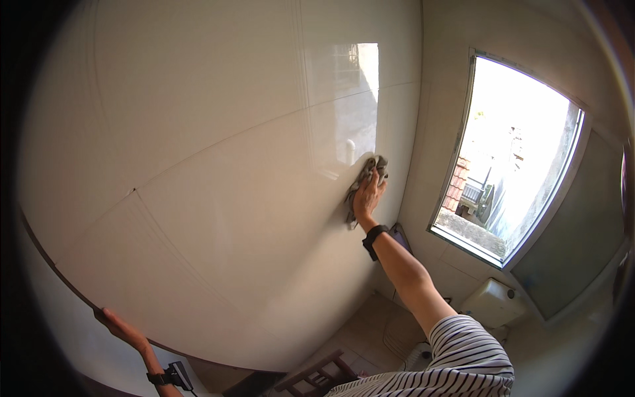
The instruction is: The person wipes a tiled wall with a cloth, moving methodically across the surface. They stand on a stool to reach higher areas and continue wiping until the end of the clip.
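Note:
With my right hand [368, 194] I press a crumpled grey patterned cloth [353, 198] flat against the glossy cream tiled wall [238, 208], just below the bright window reflection. A black band is on my right wrist. My left hand [119, 327] is at the lower left, laid against the dark edge [163, 346] of the tiled wall, its fingers extended and holding no object that I can see. A black strap with a small device is on that wrist.
An open window [506, 164] is in the adjoining wall at right, with a frosted pane [570, 238] beside it. Below are a white cistern [492, 302] and a hose on the floor. A dark wooden chair or stool [317, 374] stands close below me.

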Action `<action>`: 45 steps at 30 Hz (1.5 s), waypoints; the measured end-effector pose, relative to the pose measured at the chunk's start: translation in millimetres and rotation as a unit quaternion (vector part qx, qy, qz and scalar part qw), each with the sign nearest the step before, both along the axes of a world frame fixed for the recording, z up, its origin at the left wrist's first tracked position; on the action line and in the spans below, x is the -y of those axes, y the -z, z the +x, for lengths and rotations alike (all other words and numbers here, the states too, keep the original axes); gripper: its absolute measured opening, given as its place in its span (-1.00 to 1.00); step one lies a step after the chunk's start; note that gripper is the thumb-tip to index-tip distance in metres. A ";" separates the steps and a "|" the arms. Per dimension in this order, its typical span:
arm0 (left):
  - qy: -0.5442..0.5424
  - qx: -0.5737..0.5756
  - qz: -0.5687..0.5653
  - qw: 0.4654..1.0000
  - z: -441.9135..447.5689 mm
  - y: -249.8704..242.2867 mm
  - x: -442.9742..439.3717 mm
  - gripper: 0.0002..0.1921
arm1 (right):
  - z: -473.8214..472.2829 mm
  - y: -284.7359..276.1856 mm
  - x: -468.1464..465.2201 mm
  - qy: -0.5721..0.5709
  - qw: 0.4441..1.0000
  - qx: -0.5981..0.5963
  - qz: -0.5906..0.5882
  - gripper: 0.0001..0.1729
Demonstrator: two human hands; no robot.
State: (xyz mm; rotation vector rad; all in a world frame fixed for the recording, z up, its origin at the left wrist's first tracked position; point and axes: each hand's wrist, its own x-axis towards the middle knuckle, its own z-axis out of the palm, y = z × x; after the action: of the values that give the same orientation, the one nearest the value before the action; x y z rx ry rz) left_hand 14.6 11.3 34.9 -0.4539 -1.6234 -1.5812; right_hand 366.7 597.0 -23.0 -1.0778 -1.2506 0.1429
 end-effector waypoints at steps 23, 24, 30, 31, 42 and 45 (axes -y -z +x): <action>0.017 -0.019 -0.066 0.997 -1.1 1.2 4.4 -0.33 | -90.3 -177.4 213.8 -0.144 0.914 0.125 0.359 -0.35; 0.014 -0.006 -0.066 0.998 -1.2 1.4 5.2 -0.31 | -84.0 -188.0 199.4 -0.147 0.913 0.115 0.364 -0.37; -0.013 -0.022 -0.044 0.999 -6.8 6.3 8.1 -0.36 | -43.5 -236.1 94.4 -0.096 0.940 0.051 0.324 -0.45; -0.018 -0.026 -0.043 0.999 -7.4 8.6 8.7 -0.37 | -34.0 -239.0 75.3 -0.089 0.950 0.048 0.295 -0.47; -0.100 0.002 -0.014 0.995 -35.2 34.0 38.4 -0.35 | 55.0 -210.2 -140.7 -0.147 0.966 -0.035 0.209 -0.52; -0.104 0.024 0.031 0.994 -37.2 34.2 39.1 -0.32 | 61.9 -162.8 -169.2 0.035 0.976 0.038 0.211 -0.44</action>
State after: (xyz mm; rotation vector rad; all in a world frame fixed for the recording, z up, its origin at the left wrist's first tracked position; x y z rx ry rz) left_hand -22.7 -27.8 0.7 -0.2063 -1.5977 -1.4902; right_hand 428.6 766.2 139.8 -0.7611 -1.2401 -0.2127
